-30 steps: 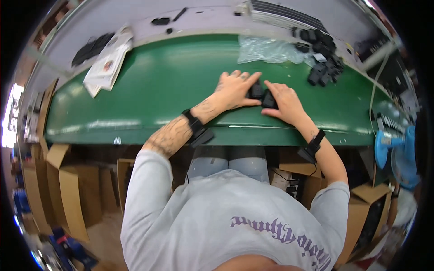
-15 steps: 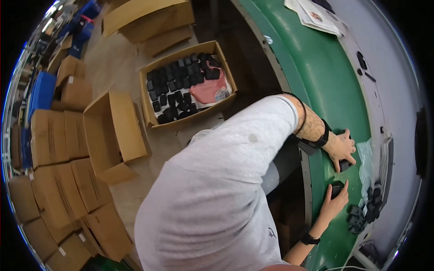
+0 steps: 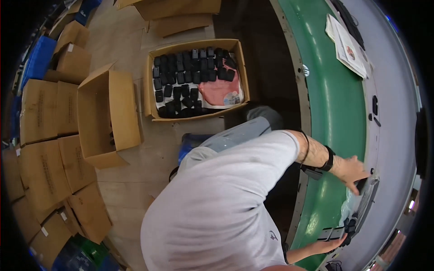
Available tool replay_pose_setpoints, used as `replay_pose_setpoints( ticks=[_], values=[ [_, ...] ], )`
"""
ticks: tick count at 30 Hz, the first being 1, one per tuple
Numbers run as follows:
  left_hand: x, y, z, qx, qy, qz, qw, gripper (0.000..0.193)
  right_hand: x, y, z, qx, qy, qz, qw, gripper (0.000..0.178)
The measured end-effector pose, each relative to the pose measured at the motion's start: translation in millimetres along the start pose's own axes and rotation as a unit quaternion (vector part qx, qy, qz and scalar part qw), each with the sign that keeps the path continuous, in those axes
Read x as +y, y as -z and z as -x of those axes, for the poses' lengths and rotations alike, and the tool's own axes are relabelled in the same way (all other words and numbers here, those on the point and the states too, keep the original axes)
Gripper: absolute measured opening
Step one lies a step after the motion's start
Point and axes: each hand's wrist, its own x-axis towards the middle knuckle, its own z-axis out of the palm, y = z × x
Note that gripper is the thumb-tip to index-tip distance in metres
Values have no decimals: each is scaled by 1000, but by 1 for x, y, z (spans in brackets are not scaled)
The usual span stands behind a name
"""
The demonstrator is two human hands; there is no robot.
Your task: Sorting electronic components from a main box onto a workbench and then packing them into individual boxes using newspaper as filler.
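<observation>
Left hand (image 3: 351, 172): spread, thumb held well away from the fingers, reaching over the far side of the bench; a small dark object (image 3: 361, 184) shows beside the thumb, and I cannot tell whether the hand touches it.
Right hand (image 3: 327, 246): fingers extended along the near ends of two black rectangular blocks with greyish faces (image 3: 336, 233); contact looks likely, but I cannot tell whether it grips them.
Two blocks: side by side on the bench, toward the bottom right of the view.
Long green-topped bench (image 3: 339, 113): curves down the right side; a folded printed paper (image 3: 350, 49) lies near its upper end.
Beyond the blocks: a crumpled clear plastic sheet (image 3: 347, 210) and a cluster of small black parts (image 3: 350, 222), their shapes hard to separate.
Floor: an open brown cardboard box (image 3: 148, 90) holds rows of small black blocks (image 3: 181, 65) and a pink sheet (image 3: 219, 92).
Hidden or unclear: left fingertips blurred; part of the right forearm cut off by the white-grey shirt (image 3: 217, 194); picture corners black.
</observation>
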Motion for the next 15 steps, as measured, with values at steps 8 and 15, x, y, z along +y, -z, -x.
replay_pose_setpoints(
  ticks=[8,15],
  values=[
    [-23,363,286,318,238,-42,917,72,-216,-198,62,-417,-5,-400,816,88],
    [-132,319,530,-74,475,-364,798,78,-258,-501,196,-606,427,-143,656,76]
  ],
)
